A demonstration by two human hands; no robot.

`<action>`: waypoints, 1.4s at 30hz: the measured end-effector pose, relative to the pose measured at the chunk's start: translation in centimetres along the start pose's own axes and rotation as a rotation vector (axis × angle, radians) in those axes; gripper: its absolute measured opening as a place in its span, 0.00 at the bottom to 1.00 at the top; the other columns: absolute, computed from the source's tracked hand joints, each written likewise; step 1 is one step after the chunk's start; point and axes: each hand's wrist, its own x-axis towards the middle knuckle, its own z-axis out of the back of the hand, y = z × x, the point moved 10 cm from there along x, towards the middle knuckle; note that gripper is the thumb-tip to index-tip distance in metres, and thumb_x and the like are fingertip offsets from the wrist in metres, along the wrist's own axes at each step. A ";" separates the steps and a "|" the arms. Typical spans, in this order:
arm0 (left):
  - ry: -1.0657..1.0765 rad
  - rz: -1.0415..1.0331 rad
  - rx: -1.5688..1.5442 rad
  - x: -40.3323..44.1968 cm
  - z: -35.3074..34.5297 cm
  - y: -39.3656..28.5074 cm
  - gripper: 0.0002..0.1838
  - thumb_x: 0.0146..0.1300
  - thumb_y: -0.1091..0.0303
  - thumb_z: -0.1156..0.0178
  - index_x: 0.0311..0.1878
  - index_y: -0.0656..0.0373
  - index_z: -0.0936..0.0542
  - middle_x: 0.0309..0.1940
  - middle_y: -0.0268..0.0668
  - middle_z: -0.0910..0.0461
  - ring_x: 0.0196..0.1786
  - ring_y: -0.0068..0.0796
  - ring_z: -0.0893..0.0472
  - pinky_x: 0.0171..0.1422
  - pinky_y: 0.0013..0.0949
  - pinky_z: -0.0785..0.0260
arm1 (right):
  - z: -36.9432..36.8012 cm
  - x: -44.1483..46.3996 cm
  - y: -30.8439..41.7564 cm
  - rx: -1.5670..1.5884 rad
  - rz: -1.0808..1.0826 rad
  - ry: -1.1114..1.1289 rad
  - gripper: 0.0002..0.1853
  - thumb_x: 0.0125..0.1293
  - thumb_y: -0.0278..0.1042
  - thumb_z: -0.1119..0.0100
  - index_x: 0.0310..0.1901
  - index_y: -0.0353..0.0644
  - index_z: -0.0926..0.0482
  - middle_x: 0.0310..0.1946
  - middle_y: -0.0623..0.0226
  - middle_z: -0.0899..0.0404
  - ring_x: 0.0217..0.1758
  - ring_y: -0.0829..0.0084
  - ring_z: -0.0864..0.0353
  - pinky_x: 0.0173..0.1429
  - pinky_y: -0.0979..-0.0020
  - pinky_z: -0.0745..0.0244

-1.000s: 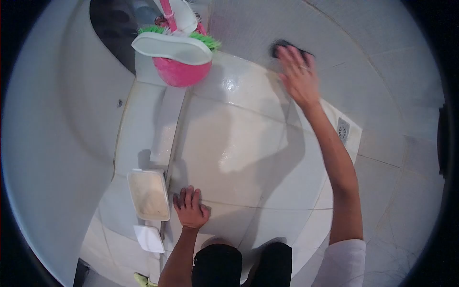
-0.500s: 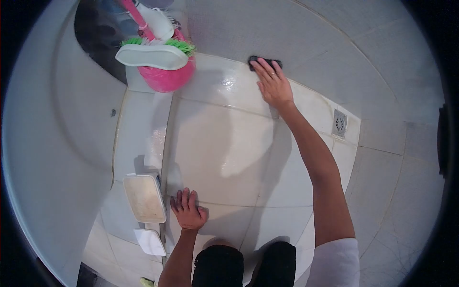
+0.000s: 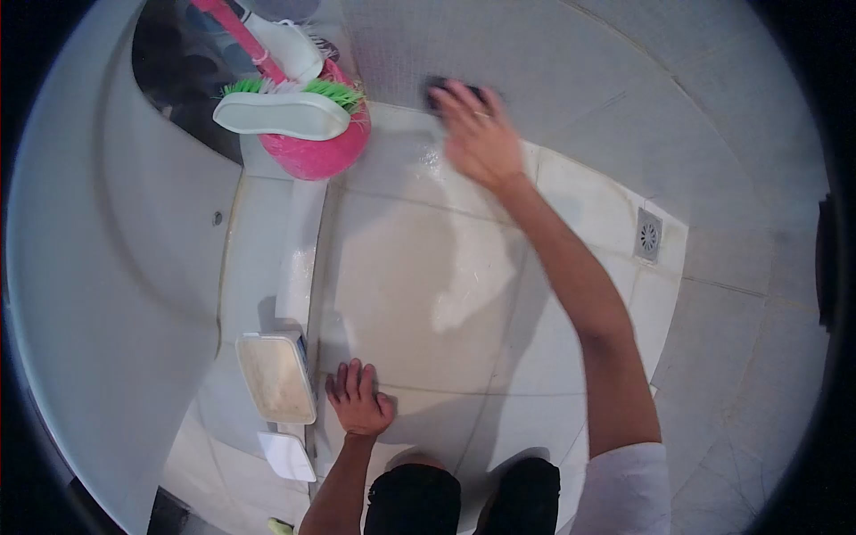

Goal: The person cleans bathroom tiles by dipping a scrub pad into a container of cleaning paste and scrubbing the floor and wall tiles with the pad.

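Observation:
My right hand (image 3: 481, 138) reaches forward to the foot of the grey tiled wall (image 3: 571, 89). Its fingers press on a black scrub brush (image 3: 437, 89), mostly covered by the hand and a little blurred. The brush lies against the wall just above the wet floor tiles (image 3: 401, 267). Near the raised ledge, my left hand (image 3: 361, 408) rests flat on the floor with fingers spread, holding nothing. Left of it stands a white rectangular tub (image 3: 277, 379) with cloudy beige contents, and a white lid (image 3: 287, 456) lies just below.
A pink bucket (image 3: 319, 156) with a white-backed, green-bristled brush (image 3: 283, 116) and a pink handle (image 3: 236, 36) stands at the upper left. A floor drain (image 3: 648, 234) sits at right. The curved white tub wall (image 3: 89, 267) bounds the left side.
My right hand has slid the black brush left and slightly up along the wall's foot. My left hand stays planted on the floor; the whole view has shifted slightly.

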 end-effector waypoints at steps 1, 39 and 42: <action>-0.024 0.001 0.002 0.0 0.2 0.0 0.29 0.53 0.61 0.52 0.60 0.56 0.32 0.64 0.43 0.36 0.66 0.50 0.37 0.67 0.64 0.49 | 0.0 -2.9 -2.5 -0.095 0.002 0.036 0.29 0.60 0.41 0.49 0.65 0.49 0.31 0.73 0.79 0.46 0.77 0.76 0.54 0.79 0.57 0.61; -0.049 0.023 -0.030 -0.1 0.9 -0.1 0.29 0.50 0.61 0.50 0.59 0.56 0.31 0.63 0.43 0.36 0.67 0.51 0.39 0.67 0.65 0.51 | 18.4 -2.8 -12.0 -0.326 -0.156 -0.161 0.40 0.60 0.59 0.47 0.70 0.44 0.39 0.75 0.71 0.49 0.79 0.72 0.58 0.77 0.50 0.64; -0.004 0.020 -0.020 -0.2 0.5 0.2 0.29 0.50 0.61 0.50 0.59 0.56 0.31 0.63 0.43 0.37 0.67 0.51 0.39 0.67 0.66 0.51 | 19.2 0.4 -9.2 -0.196 -0.161 -0.191 0.43 0.56 0.60 0.44 0.69 0.44 0.38 0.75 0.71 0.50 0.78 0.70 0.56 0.77 0.49 0.65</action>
